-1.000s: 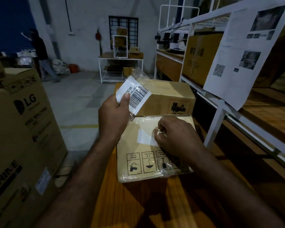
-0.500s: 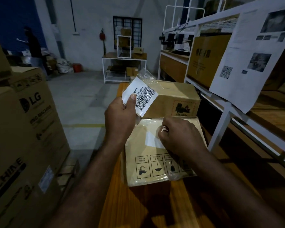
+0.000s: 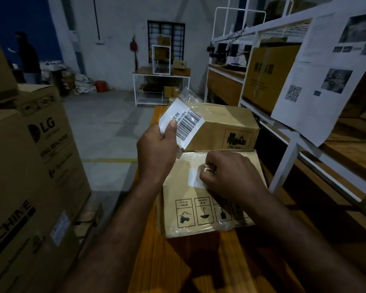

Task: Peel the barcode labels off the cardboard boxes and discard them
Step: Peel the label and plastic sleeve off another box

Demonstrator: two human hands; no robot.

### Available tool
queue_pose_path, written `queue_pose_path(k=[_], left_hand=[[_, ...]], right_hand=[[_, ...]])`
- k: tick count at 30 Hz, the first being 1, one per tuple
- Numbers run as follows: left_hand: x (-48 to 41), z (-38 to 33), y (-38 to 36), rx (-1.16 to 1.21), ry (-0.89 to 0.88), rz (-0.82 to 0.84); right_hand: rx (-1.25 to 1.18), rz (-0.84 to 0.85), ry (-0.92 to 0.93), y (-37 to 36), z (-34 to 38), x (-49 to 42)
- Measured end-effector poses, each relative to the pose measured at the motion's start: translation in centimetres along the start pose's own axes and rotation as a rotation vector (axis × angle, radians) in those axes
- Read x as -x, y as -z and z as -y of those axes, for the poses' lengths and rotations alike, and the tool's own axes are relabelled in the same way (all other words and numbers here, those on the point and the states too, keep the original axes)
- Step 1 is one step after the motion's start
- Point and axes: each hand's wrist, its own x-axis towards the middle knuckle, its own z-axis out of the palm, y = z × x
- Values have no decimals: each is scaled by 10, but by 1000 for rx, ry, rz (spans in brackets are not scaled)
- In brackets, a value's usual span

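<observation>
The left hand [image 3: 156,153] pinches a peeled barcode label [image 3: 185,123] aloft, printed "50/3". The right hand [image 3: 230,176], fingers curled, pinches a white label [image 3: 193,177] on the plastic-wrapped box [image 3: 190,216] on the table [image 3: 178,261] — behind it sits a "UN 3481" box [image 3: 226,121].

Just the one wide-angle cam here, worn on the head and looking forward and down along both forearms. It sits close to the left hand [image 3: 156,149] and right hand [image 3: 228,176]. Beyond the fingers [image 3: 215,159] it faces the grey concrete floor [image 3: 106,123] and the far white wall [image 3: 118,49].
</observation>
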Motion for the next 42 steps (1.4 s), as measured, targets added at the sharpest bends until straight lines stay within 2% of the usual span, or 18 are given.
queue_pose_path(k=[5, 11, 16, 21, 27, 32, 34, 39, 42], left_hand=[[0, 0, -1, 36, 1, 9], [-2, 1, 0, 17, -9, 16], [-3, 4, -1, 29, -13, 12], [-3, 6, -2, 44, -8, 18], [-4, 6, -3, 43, 9, 26], [-3, 5, -5, 38, 10, 13], [-6, 7, -5, 23, 8, 11], [-11, 12, -6, 15, 4, 23], [-14, 12, -5, 37, 0, 34]], right_hand=[[-184, 88, 44, 10, -10, 5], [-69, 96, 68, 8, -5, 1], [-217, 140, 13, 11, -13, 1], [-180, 168, 20, 11, -8, 3], [-66, 125, 24, 5, -4, 1], [-340, 173, -55, 12, -17, 3], [-343, 185, -27, 14, -17, 6], [-137, 96, 9, 3, -9, 3], [-200, -8, -43, -5, -10, 0]])
